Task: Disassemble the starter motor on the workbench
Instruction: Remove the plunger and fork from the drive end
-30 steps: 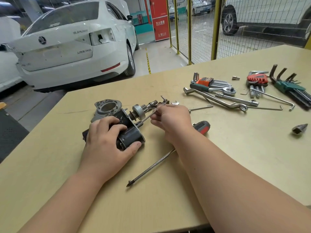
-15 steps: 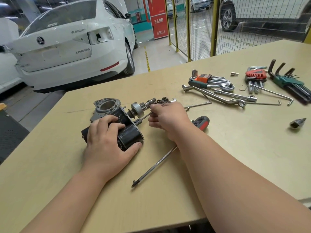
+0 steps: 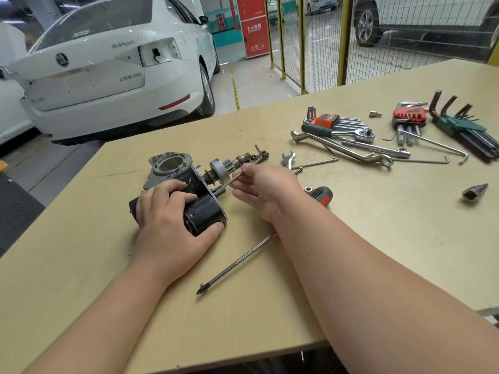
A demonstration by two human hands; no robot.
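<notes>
Nearest the person, a long screwdriver (image 3: pixel 237 263) lies on the workbench (image 3: pixel 378 238). Its shaft passes under the right forearm, its tip points back toward the person, and its red and black grip shows just right of the right wrist.

The left hand (image 3: pixel 172 220) grasps the starter motor (image 3: pixel 205 211), which lies on its side on the bench. The fingers curl over the black body and the thumb presses against its near end. Just right of it, the right hand (image 3: pixel 264 190) pinches a thin hex key (image 3: pixel 235 179) between thumb and fingertips; the key's lower end meets the motor's end plate.

Just beyond the hands, the pinion gear (image 3: pixel 218 168) and its shaft stick out of the motor, with a grey nose housing (image 3: pixel 170 163) beyond the left hand's fingers.

Farther right of the right hand lie a small spanner (image 3: pixel 288 158), longer wrenches (image 3: pixel 351 149) and three hex key sets (image 3: pixel 409 114).

Beyond the bench stands a white car (image 3: pixel 108 76).
</notes>
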